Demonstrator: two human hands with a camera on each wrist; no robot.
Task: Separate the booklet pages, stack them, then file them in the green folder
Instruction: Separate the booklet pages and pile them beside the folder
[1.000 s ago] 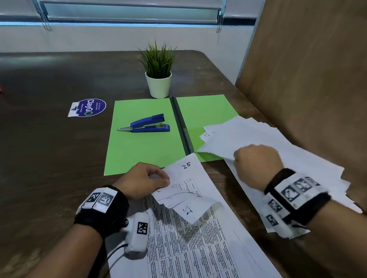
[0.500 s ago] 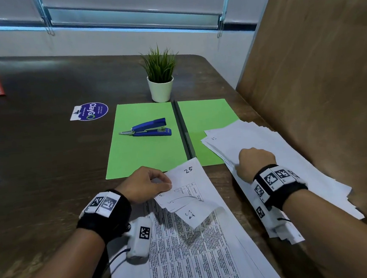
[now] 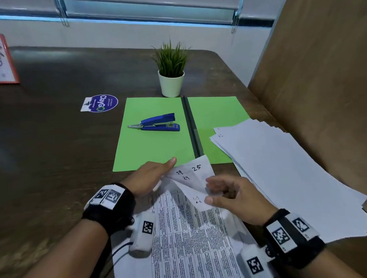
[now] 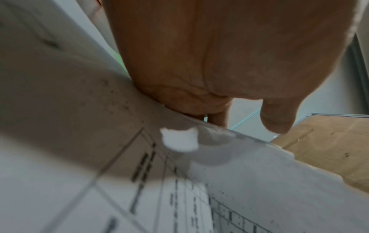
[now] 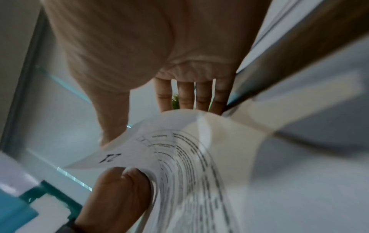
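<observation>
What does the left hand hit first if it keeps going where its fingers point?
The green folder. The left hand, holding the booklet corner, points toward far right; its fingertip overlaps the folder's near edge. The dark spine probably comes next; height is unclear.

Left hand (image 3: 150, 178): resting low, forefinger reaching forward, gripping booklet pages (image 3: 186, 174). Right hand (image 3: 233, 197): fingers curling, pinching lifted page (image 3: 199, 201).

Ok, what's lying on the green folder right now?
A blue stapler sits on the left half of the green folder. The loose page pile covers its right near corner; anything beneath there is hidden.
</observation>
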